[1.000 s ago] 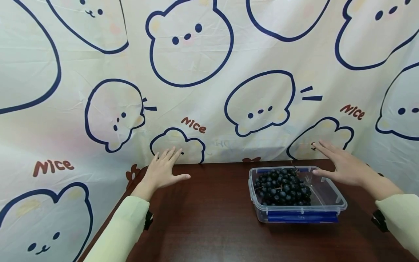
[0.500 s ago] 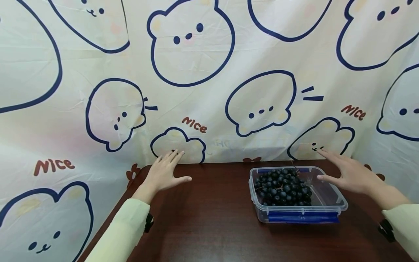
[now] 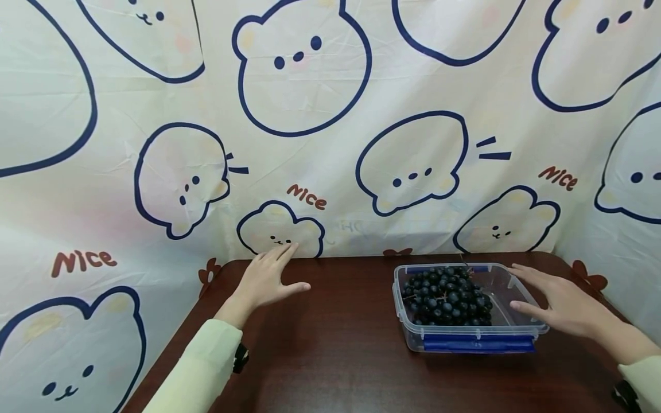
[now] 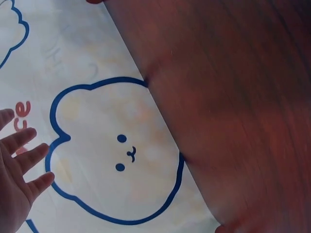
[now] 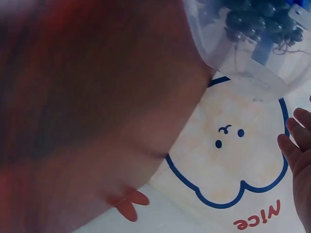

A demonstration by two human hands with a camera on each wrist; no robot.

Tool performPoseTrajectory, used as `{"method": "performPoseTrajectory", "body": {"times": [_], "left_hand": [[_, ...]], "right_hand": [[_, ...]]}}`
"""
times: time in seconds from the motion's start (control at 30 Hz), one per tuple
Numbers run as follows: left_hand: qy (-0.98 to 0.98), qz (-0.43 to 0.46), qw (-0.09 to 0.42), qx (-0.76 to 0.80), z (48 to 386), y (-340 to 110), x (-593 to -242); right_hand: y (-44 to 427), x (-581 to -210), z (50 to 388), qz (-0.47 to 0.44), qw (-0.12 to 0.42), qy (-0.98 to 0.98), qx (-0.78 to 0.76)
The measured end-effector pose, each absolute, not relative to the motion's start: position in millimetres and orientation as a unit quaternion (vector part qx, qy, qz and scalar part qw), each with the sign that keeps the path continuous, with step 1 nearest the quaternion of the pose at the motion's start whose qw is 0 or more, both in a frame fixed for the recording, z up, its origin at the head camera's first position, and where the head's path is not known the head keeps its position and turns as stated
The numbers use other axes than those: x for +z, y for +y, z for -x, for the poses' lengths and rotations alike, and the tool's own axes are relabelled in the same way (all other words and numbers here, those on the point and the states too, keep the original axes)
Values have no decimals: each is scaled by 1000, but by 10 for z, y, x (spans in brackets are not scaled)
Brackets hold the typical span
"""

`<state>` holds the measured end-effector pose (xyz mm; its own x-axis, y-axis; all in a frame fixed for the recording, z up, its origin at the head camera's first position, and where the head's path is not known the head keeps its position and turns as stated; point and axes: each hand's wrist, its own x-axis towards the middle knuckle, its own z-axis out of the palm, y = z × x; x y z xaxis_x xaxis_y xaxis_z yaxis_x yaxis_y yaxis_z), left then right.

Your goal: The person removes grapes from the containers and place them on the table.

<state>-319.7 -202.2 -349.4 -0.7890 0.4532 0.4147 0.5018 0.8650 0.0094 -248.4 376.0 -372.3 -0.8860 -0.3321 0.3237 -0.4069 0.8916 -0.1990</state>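
Grapes (image 3: 447, 297) in clear box (image 3: 477, 343), near right hand (image 3: 565, 302).

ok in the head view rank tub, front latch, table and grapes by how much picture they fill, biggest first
1. Table
2. Tub
3. Grapes
4. Front latch, long but thin

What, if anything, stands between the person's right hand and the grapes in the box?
From above, nothing visible blocks the right hand from the dark grapes: no lid shows on the clear box. From the side, the box's right wall stands between them.
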Motion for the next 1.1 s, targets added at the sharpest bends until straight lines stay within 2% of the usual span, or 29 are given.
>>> {"method": "performPoseTrajectory", "body": {"times": [0.37,0.7,1.1], "left_hand": [[-937,281,190,-86,3141,-1782,-3605],[-922,326,183,-106,3104,-1423,-3684],[-906,368,171,-119,3065,-1046,-3720]], "right_hand": [[3790,-3924,2362,-192,133,-957,173],[3824,-4073,2345,-214,192,-945,156],[3837,-4147,2347,-217,202,-937,183]]}}
